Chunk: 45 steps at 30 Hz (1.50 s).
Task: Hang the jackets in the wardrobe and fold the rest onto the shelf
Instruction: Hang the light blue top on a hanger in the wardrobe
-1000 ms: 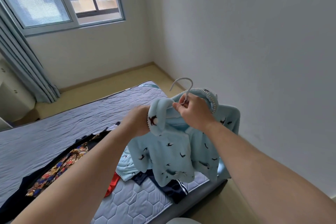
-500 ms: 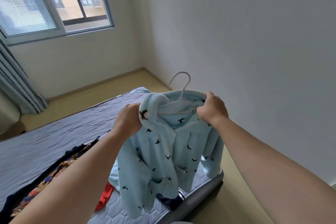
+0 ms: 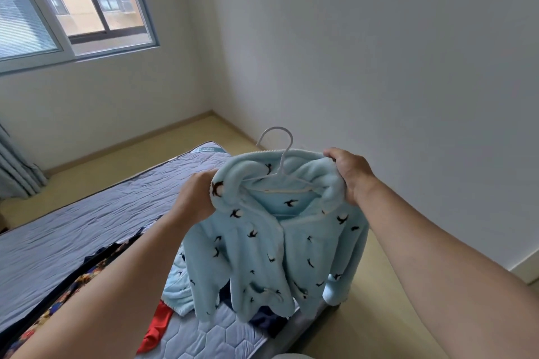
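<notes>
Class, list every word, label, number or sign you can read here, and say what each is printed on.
Teal label at the mattress far corner: print too blurred to read.
Nothing else is readable; the blue jacket shows only bird shapes.

Pale blue jacket (image 3: pixel 280 245) with dark bird print
</notes>
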Each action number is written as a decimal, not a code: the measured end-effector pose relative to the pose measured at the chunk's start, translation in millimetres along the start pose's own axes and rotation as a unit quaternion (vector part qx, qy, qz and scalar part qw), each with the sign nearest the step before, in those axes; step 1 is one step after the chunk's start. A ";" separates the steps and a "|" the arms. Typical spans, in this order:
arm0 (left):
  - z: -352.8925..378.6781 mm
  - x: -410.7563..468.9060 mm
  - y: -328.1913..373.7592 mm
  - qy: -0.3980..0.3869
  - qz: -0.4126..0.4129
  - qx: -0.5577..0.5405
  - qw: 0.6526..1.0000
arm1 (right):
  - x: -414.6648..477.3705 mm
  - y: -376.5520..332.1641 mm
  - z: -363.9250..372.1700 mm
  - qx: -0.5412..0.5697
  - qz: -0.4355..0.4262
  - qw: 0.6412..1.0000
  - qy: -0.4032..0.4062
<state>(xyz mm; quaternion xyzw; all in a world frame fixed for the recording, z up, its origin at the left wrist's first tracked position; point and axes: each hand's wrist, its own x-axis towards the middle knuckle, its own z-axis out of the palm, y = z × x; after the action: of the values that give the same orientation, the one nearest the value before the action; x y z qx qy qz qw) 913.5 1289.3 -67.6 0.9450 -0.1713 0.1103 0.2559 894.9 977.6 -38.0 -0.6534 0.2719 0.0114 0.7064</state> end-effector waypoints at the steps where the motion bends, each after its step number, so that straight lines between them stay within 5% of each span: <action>1: 0.1 0.8 -0.5 -0.004 0.002 -0.009 1.000 | 1.3 1.2 -1.4 -0.013 -0.014 1.000 0.011; 4: 1.3 2.2 0.1 -0.001 0.005 -0.034 0.999 | 4.5 2.2 -6.8 -0.248 -0.105 0.956 0.118; 7: 4.4 3.9 -0.6 -0.013 0.013 -0.038 0.999 | -1.7 5.5 -7.5 -0.502 -0.210 0.819 0.182; 11: 8.4 8.9 5.3 -0.022 0.022 -0.047 0.998 | -17.6 8.3 1.8 -0.409 -0.287 0.866 0.017; 13: 10.3 12.4 7.8 -0.029 0.029 -0.047 0.998 | -22.6 15.7 7.2 -0.476 -0.244 0.843 -0.056; 19: 18.1 21.5 6.2 -0.055 0.036 -0.045 0.997 | -19.3 32.6 -9.8 -0.447 -0.133 0.884 0.019; 25: 35.6 31.0 5.6 -0.073 0.037 -0.080 0.993 | -33.0 49.2 -36.3 -0.346 -0.116 0.921 -0.136; 27: 42.9 34.7 9.0 -0.090 0.032 -0.073 0.993 | -38.8 60.7 -43.3 -0.426 -0.119 0.886 -0.136; 30: 56.4 36.8 24.7 -0.128 0.076 -0.053 0.988 | -36.2 75.8 -45.7 -0.601 -0.166 0.782 0.015; 35: 52.4 51.7 50.8 -0.257 0.043 -0.090 0.961 | -35.1 76.8 -65.7 -0.568 -0.247 0.775 0.128; 39: 42.0 64.9 77.4 -0.328 -0.142 -0.444 0.821 | -37.5 67.4 -83.1 -0.576 -0.308 0.735 0.181; 40: 45.8 67.0 91.4 -0.330 -0.157 -0.442 0.819 | -37.9 63.9 -87.0 -0.579 -0.314 0.728 0.189; 45: 82.0 70.1 169.7 -0.304 -0.060 -0.178 0.934 | -41.3 53.7 -115.0 -0.598 -0.311 0.711 0.201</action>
<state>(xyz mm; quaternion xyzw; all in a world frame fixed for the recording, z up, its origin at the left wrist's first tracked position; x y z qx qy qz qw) 923.1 1090.3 -40.5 0.8809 -0.2010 -0.2300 0.3616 797.3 892.5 -70.6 -0.9737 0.1253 -0.1804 0.0608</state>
